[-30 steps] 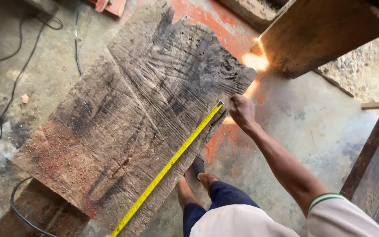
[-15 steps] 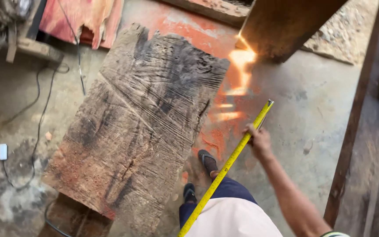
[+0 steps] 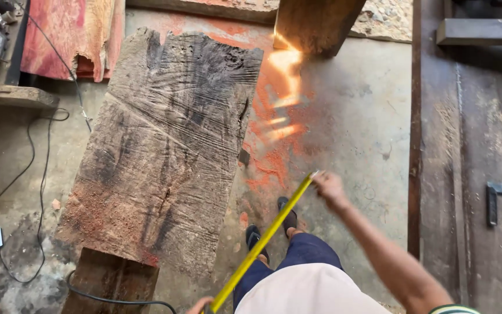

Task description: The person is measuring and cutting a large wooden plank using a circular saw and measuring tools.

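- A yellow tape measure [image 3: 262,238] is stretching in mid-air over the floor, just beside the long right edge of the wooden slab [image 3: 164,151] and clear of it.
- The right hand [image 3: 327,187] is pinching the far tip, fingers closed around it.
- The left hand [image 3: 200,304] is barely showing at the bottom edge, touching the near end; its grip I cannot tell.
- The blade is looking light, thin and springy, likely to buckle if slackened; the two ends are seeming the sound places to grip.
- The slab is looking heavy and rough-sawn, resting on a dark block [image 3: 111,282].
- Red sawdust [image 3: 274,163] is covering the concrete floor [image 3: 355,128], which is giving open room to the right; black cables [image 3: 36,174] are trailing left.
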